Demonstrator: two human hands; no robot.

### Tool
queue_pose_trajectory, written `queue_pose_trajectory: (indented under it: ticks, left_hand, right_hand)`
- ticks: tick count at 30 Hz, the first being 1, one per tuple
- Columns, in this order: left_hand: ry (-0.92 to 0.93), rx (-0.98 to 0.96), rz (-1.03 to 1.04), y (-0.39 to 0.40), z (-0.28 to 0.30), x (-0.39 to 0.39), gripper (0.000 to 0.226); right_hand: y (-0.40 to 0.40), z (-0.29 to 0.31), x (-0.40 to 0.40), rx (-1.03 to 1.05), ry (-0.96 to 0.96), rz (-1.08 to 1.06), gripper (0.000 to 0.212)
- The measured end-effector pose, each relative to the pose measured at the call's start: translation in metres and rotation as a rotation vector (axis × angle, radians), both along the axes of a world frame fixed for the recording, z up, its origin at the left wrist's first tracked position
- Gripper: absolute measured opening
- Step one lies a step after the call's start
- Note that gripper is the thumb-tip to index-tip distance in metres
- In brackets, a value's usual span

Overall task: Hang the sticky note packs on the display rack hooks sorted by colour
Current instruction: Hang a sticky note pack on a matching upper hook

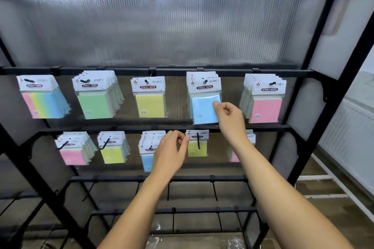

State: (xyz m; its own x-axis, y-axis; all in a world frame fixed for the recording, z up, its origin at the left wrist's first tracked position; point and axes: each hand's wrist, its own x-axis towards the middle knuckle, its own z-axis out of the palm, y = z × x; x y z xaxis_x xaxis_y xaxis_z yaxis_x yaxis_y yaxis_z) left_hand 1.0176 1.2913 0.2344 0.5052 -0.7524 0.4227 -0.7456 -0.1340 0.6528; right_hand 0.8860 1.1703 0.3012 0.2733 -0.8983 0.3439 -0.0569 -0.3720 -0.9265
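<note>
A big black metal display rack (315, 50) fills the picture, with a ribbed clear plastic back panel (162, 26). Packs hang in two rows across the middle. The top row, from left to right, has a rainbow striped pack (43, 105), green packs (95, 105), a yellow pack (150, 105), a blue sticky note pack (203, 109) and pink packs (265, 109).

The right hand (228, 119) pinches the blue pack's right edge with thumb and finger while it hangs on its hook. The left hand (172, 149), fingers curled, pinches the white top card of a small yellow pack (197, 145) on the lower row, just right of the middle.

The yellow pack could slip off its thin black hook (198, 141) and fall if the hand tugs sideways. The blue pack could swing and knock others loose.

The left hand hides part of the lower blue packs (146, 161). The right arm covers most of a lower pink pack (234, 156). The top left looks blurry.
</note>
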Motion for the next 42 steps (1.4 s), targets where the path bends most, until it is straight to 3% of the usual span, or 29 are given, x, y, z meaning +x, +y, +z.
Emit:
queue_pose_trajectory:
  ticks: [9,20,25,29,34,42]
  left_hand:
    - [0.017,0.099,0.054,0.012,-0.047,0.010,0.022]
    - [0.088,0.255,0.354,0.031,-0.102,0.045,0.024]
    - [0.092,0.277,0.538,0.032,-0.105,0.058,0.059]
    - [0.096,0.300,0.563,0.026,-0.105,0.064,0.079]
    - [0.089,0.319,0.546,0.020,-0.109,0.068,0.073]
    - [0.109,0.315,0.534,0.015,-0.111,0.069,0.057]
  right_hand:
    - [0.006,-0.057,-0.003,0.196,0.044,0.076,0.027]
    - [0.008,-0.152,0.011,0.276,0.376,0.069,0.020]
    - [-0.004,-0.151,0.025,0.222,0.529,0.030,0.018]
    - [-0.017,-0.151,0.035,0.254,0.602,-0.004,0.053]
    - [-0.026,-0.152,0.043,0.302,0.624,0.005,0.075]
    - [-0.032,-0.164,0.049,0.315,0.584,-0.022,0.037]
